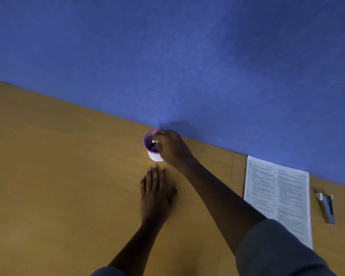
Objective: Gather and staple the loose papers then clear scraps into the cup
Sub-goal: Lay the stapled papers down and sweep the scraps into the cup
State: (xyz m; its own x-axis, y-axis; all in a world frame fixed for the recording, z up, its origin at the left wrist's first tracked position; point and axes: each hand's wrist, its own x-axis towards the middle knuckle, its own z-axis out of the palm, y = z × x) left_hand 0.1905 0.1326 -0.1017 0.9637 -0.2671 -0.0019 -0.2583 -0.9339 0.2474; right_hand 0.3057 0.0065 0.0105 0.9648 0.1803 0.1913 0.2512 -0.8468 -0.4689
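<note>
**Scrap held over the cup's mouth**

The right hand [171, 148] reaches forward, its curled fingers pinching a white scrap [154, 142] directly above the open mouth of the cup [154, 157]. The drop therefore looks to be straight down, with no sideways travel. The cup stands upright near the blue wall [187, 56], at the far edge of the tabletop [58, 176]. The left hand [156, 192] lies flat with its fingers straight, just on the near side of the cup but not touching it. The papers [277, 196] lie well to the right, their long side running from the wall toward the person. The stapler [327, 208] lies parallel just beyond them. The right hand is nearer to both. Bare tabletop stretches to the left.
</note>
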